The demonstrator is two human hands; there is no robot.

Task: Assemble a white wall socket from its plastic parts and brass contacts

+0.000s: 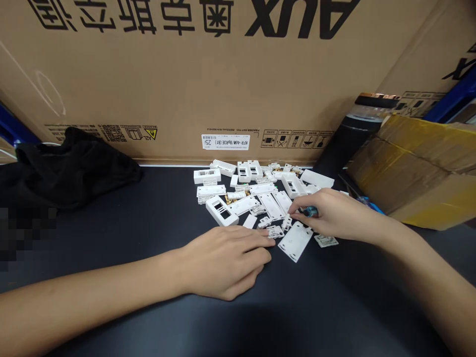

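A heap of white plastic socket parts (pixel 256 196) lies on the dark table (pixel 148 218) in front of me, with small brass contacts among them. My left hand (pixel 226 260) rests palm down on the table, its fingertips touching a small white piece (pixel 275 231). My right hand (pixel 334 213) is closed around a blue-handled tool (pixel 310 211), likely a screwdriver, just above a flat white cover plate (pixel 295 241). A white socket frame (pixel 222 210) lies beyond my left hand.
A large AUX cardboard box (pixel 208 74) stands along the table's far edge. Black cloth (pixel 63 168) lies at the left. A taped cardboard box (pixel 420 168) and a dark cylindrical container (pixel 353 129) stand at the right.
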